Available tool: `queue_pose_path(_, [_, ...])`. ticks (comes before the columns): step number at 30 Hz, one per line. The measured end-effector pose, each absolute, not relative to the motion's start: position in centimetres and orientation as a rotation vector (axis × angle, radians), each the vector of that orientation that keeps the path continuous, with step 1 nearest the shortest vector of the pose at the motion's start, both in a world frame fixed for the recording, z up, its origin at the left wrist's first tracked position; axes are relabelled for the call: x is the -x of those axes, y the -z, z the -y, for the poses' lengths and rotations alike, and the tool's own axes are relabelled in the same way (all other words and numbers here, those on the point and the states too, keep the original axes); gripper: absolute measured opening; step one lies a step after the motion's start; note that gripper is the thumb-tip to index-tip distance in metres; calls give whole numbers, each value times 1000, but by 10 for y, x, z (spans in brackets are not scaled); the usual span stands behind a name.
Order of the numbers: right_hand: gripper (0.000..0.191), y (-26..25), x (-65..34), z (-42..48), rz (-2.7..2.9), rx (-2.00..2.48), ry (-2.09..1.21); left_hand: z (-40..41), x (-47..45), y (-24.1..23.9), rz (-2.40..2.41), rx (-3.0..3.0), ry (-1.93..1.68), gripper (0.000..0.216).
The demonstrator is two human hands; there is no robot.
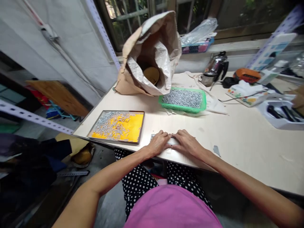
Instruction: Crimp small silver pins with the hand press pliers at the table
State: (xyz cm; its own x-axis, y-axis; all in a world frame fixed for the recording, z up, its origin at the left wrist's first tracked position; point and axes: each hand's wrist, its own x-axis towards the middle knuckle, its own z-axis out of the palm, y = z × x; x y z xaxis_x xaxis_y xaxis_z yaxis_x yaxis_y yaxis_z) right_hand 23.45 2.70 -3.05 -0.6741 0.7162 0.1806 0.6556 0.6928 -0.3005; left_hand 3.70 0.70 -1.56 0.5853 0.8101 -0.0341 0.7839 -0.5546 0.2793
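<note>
Near the front edge of the table, my left hand point(158, 143) and my right hand point(187, 143) face each other, fingers bent and closed on a flat, silvery-grey strip point(173, 141). Its middle shows between my fingertips and a bit of its end sticks out past my left hand; my fingers cover the rest. Left of my hands lies a shallow rectangular tray point(142, 130) with a yellow bottom, many small silvery metal pins scattered over it, mostly to its left. Beyond my hands, a green plastic basket point(203, 106) is filled with similar small metal pieces point(185, 98).
A large open brown paper sack point(128, 77) stands at the back left, a round tan thing inside. A small grey scrap point(216, 150) lies right of my right hand. At the back right are a metal pot point(217, 63), a tissue box point(248, 93) and a white bin point(275, 115).
</note>
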Motion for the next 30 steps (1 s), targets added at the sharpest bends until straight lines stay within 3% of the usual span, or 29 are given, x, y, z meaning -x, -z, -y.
queue_pose_path(2, [48,33,-236,-25,2560,1045,-244,1,-33,15,-1374,-2534,-275,47])
queue_pose_path(4, [48,34,-233,-19,2534,1010,-216,8,-21,10,-1455,-2512,-411,48])
queue_pose_path(7, [34,36,-226,-8,2538,1001,-227,12,18,-10,-1789,-2416,-475,23])
queue_pose_path(12, [25,46,-210,4,2509,1013,-207,9,105,-36,-2370,-2112,-59,22])
queue_pose_path(18, [28,34,-186,8,2529,944,-57,18,131,-23,-2308,-2009,124,21])
queue_pose_path(23, [18,11,-151,-2,2900,676,-191,12,124,-16,-2274,-2008,134,19])
queue_pose_path(30, [18,5,-130,-18,3112,378,-284,8,128,-10,-2266,-2033,21,16])
